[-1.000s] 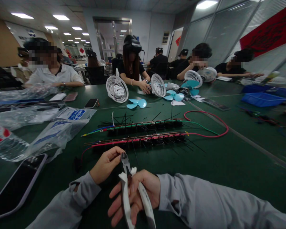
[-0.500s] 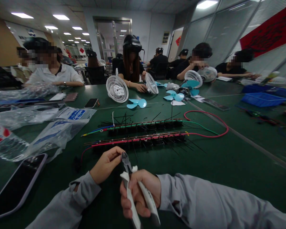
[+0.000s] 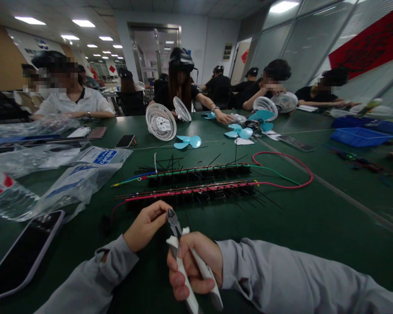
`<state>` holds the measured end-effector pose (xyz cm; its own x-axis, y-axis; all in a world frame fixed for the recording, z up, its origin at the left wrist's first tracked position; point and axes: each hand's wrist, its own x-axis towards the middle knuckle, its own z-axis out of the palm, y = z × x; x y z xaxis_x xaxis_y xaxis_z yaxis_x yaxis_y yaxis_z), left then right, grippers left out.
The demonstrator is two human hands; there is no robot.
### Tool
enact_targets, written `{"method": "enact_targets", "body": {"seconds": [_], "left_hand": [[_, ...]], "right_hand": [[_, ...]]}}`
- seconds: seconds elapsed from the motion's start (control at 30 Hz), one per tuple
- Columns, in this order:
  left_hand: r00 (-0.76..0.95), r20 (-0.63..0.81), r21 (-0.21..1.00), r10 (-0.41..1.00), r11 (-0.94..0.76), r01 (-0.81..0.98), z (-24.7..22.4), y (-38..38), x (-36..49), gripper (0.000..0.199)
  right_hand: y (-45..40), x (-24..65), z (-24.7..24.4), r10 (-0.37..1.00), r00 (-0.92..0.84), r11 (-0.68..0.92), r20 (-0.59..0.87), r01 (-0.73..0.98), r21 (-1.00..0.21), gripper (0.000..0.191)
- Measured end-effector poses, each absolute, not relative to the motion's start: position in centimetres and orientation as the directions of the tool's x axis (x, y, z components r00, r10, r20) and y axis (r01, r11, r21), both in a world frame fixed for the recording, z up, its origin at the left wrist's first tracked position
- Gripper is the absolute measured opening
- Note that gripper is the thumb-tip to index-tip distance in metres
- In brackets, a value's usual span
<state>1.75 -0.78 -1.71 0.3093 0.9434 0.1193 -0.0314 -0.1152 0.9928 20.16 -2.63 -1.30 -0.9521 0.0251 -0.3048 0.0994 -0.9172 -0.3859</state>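
Note:
My right hand point(image 3: 196, 266) is wrapped round the white handles of a pair of diagonal cutters point(image 3: 174, 223), whose jaws point up and away from me. My left hand point(image 3: 149, 224) is closed in a pinch, its fingertips beside the cutter jaws; what they hold, if anything, is too small to make out. Just beyond both hands lies a long dark strip with a red wire point(image 3: 196, 190) along it and thin black ends sticking out. Behind it rests a similar strip with a green wire point(image 3: 203, 168). A red cable point(image 3: 312, 174) loops between their right ends.
A phone point(image 3: 24, 255), a water bottle point(image 3: 11, 198) and plastic bags point(image 3: 85, 174) lie on the left. Across the table are a white fan grille point(image 3: 161, 122), blue fan blades point(image 3: 188, 141) and a co-worker's hand point(image 3: 223, 117). A blue tray point(image 3: 362, 136) sits far right.
My right hand and the cutters have shifted very slightly to the right; my left hand stays put. Across the table, a co-worker has moved a fan grille left and stretched an arm toward the blades.

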Motion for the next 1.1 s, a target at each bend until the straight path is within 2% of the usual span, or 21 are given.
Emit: {"method": "enact_targets", "body": {"seconds": [0.37,0.53,0.67,0.8,1.1], "left_hand": [[0.314,0.137,0.991,0.939,-0.133,-0.034,-1.8,-0.7,1.7,0.02],[0.302,0.126,0.992,0.945,-0.12,-0.038,-1.9,-0.7,1.8,0.02],[0.323,0.121,0.993,0.939,-0.116,-0.036,-2.0,-0.6,1.8,0.017],[0.35,0.114,0.993,0.93,-0.113,-0.025,-2.1,-0.7,1.8,0.016],[0.357,0.144,0.988,0.923,-0.155,0.003,-2.0,-0.7,1.8,0.014]], "right_hand": [[-2.8,20.2,-0.9,0.041,-0.94,-0.922,-0.34,0.096,-0.376,0.019],[-2.4,20.1,-2.2,0.023,-0.97,-0.921,-0.243,0.074,-0.382,0.022],[-2.2,19.6,-3.1,0.043,-0.988,-0.91,-0.149,0.023,-0.415,0.037],[-2.2,19.4,-3.2,0.027,-0.992,-0.912,-0.126,0.028,-0.408,0.044],[-2.2,20.2,-2.3,0.024,-0.984,-0.921,-0.178,0.047,-0.386,0.026]]}}
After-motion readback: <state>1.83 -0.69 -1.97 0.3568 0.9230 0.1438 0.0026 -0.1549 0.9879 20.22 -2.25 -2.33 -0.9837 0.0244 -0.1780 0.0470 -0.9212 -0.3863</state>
